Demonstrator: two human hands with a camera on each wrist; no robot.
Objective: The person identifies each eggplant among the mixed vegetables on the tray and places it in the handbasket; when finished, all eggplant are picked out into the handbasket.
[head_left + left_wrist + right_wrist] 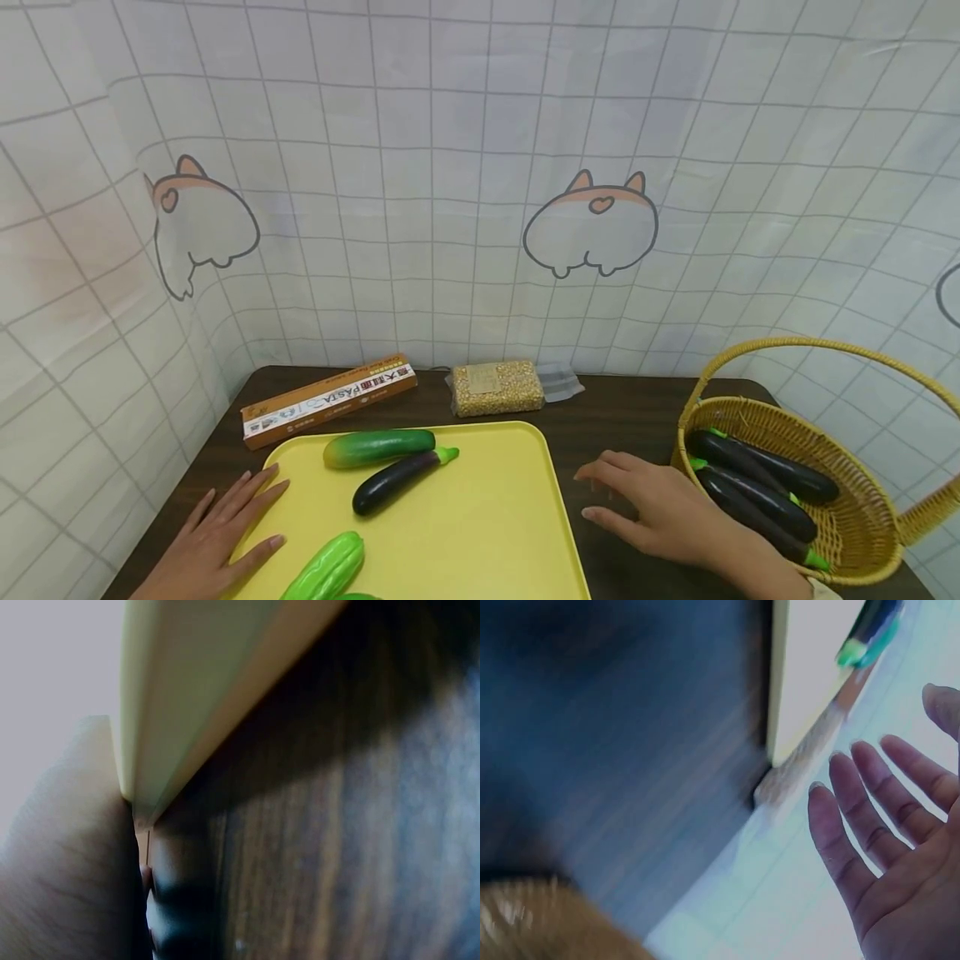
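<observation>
My left hand (pixel 213 537) rests with spread, straight fingers on the left rim of a yellow tray (pixel 495 500). In the left wrist view the tray's side wall (pixel 202 682) rises beside that hand. On the tray lie a dark green cucumber-like vegetable (pixel 378 447) with a yellowish end, a purple eggplant (pixel 397 481) and a bright green ridged gourd (pixel 326 567); another green piece is cut off below it. My right hand (pixel 660 508) is held over the table between tray and basket, its fingers loosely extended and holding nothing.
A yellow wicker basket (pixel 862 467) with a tall handle stands at the right, with several eggplants (pixel 757 500) inside. Behind the tray lie a pasta box (pixel 330 400) and a clear bag of yellow kernels (pixel 498 388). A grid-patterned cloth (pixel 420 208) hangs behind the dark wooden table (pixel 622 408).
</observation>
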